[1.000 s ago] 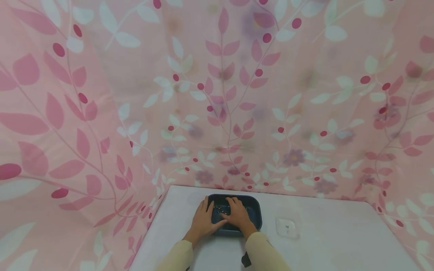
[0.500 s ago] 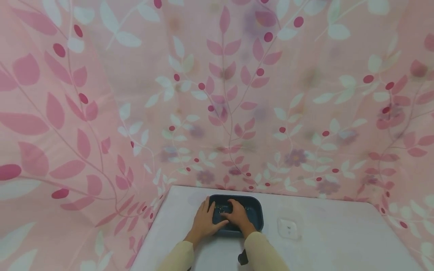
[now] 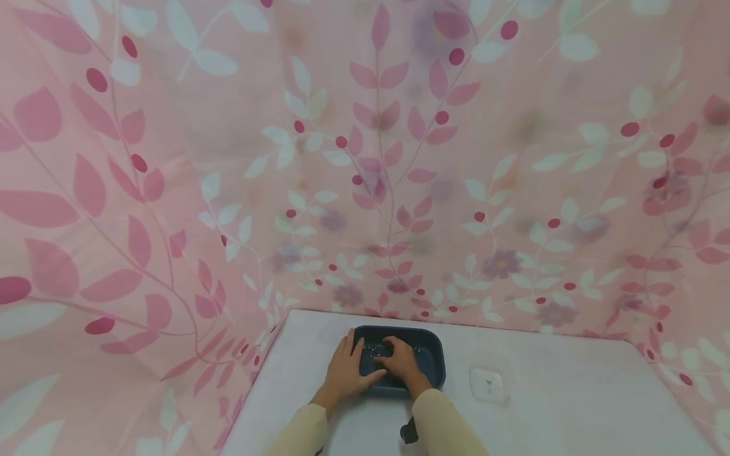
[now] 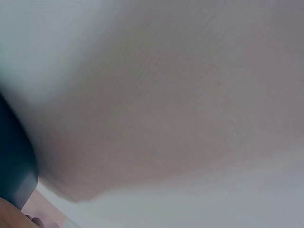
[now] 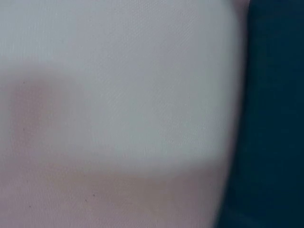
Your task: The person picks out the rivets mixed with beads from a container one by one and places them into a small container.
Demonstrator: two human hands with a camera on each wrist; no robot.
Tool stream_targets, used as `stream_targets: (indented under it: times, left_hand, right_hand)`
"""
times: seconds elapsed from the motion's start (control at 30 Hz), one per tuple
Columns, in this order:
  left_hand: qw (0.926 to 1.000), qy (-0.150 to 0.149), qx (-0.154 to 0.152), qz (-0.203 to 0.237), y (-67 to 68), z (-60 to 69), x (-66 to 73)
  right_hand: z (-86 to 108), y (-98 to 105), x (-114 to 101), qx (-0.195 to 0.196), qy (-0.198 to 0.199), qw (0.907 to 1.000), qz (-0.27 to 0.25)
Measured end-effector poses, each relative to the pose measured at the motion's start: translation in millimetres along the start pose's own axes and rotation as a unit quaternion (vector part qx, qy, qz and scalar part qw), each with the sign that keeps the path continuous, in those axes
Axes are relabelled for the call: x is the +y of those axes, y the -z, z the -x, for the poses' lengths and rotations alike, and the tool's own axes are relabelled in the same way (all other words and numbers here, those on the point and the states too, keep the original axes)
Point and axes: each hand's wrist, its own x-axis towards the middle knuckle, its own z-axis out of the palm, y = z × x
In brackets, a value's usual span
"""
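A dark blue rectangular tray (image 3: 431,366) stands near the far edge of the white table, with several tiny shiny pieces (image 3: 372,349) on its floor, too small to identify. Along its left rim lies my left hand (image 3: 345,370), fingers extended and thumb stretched across the near rim. My right hand (image 3: 402,362) reaches in over the near side, fingers bent and thumb pointing left, close to the tiny pieces. Whether its fingertips hold one is hidden. In the left wrist view the tray's outer wall (image 4: 16,154) shows at the left; the right wrist view has its wall (image 5: 273,118) at the right.
On the white table (image 3: 559,392), right of the tray, lies a clear, shallow square container (image 3: 488,384) with small dark specks in it. A pink floral cloth (image 3: 399,190) hangs behind and at the sides.
The fingers of my right hand have bent inward more within the tray. My left hand stays at the left rim. The whole scene has shifted slightly right as the head turned.
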Motion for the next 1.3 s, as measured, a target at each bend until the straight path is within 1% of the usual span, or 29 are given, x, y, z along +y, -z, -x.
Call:
stream_targets:
  times: [0.1,0.17,0.27,0.3,0.37,0.4,0.5,0.53,0.63,0.73,0.93,1.1,1.23,1.3]
  left_hand:
    - [1.0000,0.001,-0.004,0.003,1.0,4.0,1.8]
    - [0.9999,-0.005,0.007,0.010,2.0,5.5,3.3]
    - [0.9994,-0.013,0.027,0.020,0.1,3.8,3.6]
    - [0.9991,-0.016,0.033,0.022,-0.2,3.1,3.6]
    - [0.9991,-0.016,0.036,0.015,-0.6,1.3,3.3]
    - [0.9991,-0.015,0.036,0.015,-0.9,0.8,3.1]
    - [0.9996,-0.011,0.026,0.006,-0.4,-1.4,2.4]
    - [0.9997,-0.008,0.021,0.003,-0.1,-2.0,2.3]
    - [1.0000,0.001,0.004,-0.003,1.2,-3.3,2.3]
    - [1.0000,0.004,-0.003,-0.004,2.5,-3.9,2.7]
    - [0.9999,-0.001,0.010,-0.004,2.5,-2.9,1.3]
    - [0.9999,-0.006,0.009,-0.001,2.4,0.8,0.8]
    - [0.9999,-0.002,0.014,0.005,4.3,1.0,2.9]
    - [0.9999,-0.001,0.009,0.005,4.0,2.1,3.9]
  right_hand:
    - [3.4,-1.9,1.3,-0.003,-0.004,1.0000,0.002]
    - [4.6,-2.6,1.5,-0.002,-0.006,1.0000,-0.006]
    - [1.9,-1.5,2.6,0.006,0.005,0.9999,-0.007]
    - [1.2,-0.8,2.7,0.011,0.013,0.9999,0.002]
    - [-0.1,0.6,1.8,0.013,0.018,0.9997,0.006]
    - [-1.0,0.8,1.9,0.012,0.020,0.9997,0.009]
    - [-4.6,0.2,2.4,0.003,0.004,1.0000,0.005]
    - [-5.9,-0.1,2.6,-0.002,-0.007,1.0000,-0.003]
    - [-9.2,-0.4,3.7,-0.010,-0.022,0.9997,-0.004]
    - [-10.4,0.2,3.1,-0.015,-0.027,0.9995,-0.001]
    - [-8.5,-0.5,0.0,-0.015,-0.031,0.9993,-0.012]
    - [-6.0,-2.7,0.4,-0.022,-0.036,0.9990,-0.016]
    - [-5.7,-2.1,1.8,-0.012,-0.027,0.9993,-0.022]
    - [-3.5,-1.9,2.8,-0.014,-0.029,0.9993,-0.019]
